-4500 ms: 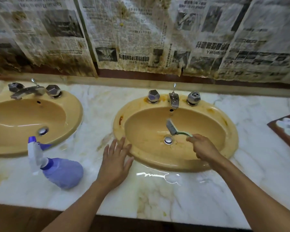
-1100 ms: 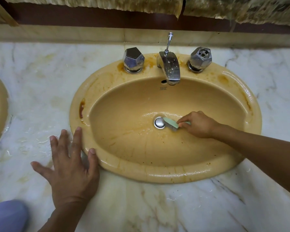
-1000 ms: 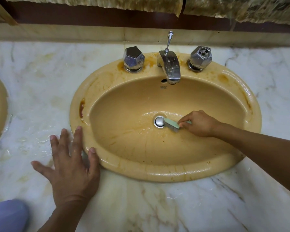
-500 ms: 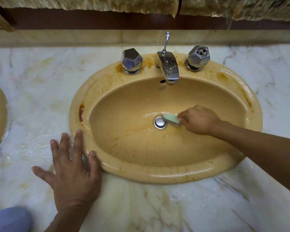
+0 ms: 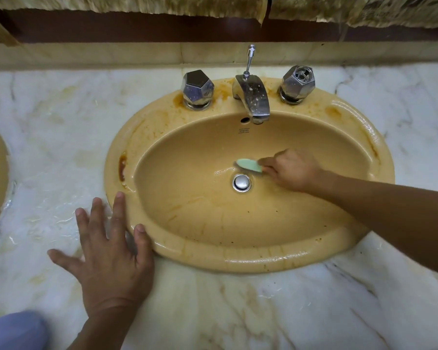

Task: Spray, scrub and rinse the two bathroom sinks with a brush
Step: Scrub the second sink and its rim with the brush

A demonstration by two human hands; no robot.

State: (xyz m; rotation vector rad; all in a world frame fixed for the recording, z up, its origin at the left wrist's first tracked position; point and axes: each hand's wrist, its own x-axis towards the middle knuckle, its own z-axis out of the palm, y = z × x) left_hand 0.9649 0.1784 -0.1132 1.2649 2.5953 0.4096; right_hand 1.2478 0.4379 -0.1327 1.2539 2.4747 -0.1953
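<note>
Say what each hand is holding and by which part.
The right hand grips the green brush by its handle, head in the sink bowl. The left hand holds nothing, lying flat on the counter.

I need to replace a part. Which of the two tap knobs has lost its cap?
The knob right of the spout: its top shows an open hole. The knob left of the spout has smooth, closed facets.

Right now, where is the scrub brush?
In the head view, the brush is inside the right-hand sink, held by the right hand, its green head just behind the drain.
</note>
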